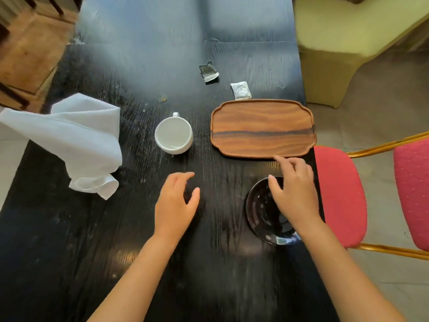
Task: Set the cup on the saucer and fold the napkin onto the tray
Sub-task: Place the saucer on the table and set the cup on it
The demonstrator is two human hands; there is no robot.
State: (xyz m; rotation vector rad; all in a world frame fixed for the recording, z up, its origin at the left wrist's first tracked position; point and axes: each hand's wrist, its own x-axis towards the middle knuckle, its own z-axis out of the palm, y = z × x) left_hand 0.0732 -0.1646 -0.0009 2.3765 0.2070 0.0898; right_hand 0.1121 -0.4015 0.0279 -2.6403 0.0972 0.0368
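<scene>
A white cup [173, 135] stands upright on the black table [69, 228], handle pointing away, left of an empty wooden tray [262, 129]. A dark glossy saucer [261, 212] lies near the table's right edge, below the tray. My right hand [292, 191] hovers over the saucer's right part with fingers spread, holding nothing; whether it touches the saucer is unclear. Below the cup, my left hand [176, 203] is open above the table with curved fingers. A crumpled white napkin [76, 140] lies at the left edge, partly overhanging.
Two small sachets lie behind the tray: a torn dark one [209, 72] and a white one [241, 90]. A red-cushioned chair [341, 194] with a gold frame stands close at the right. A yellow-green covered chair [343, 43] stands farther back.
</scene>
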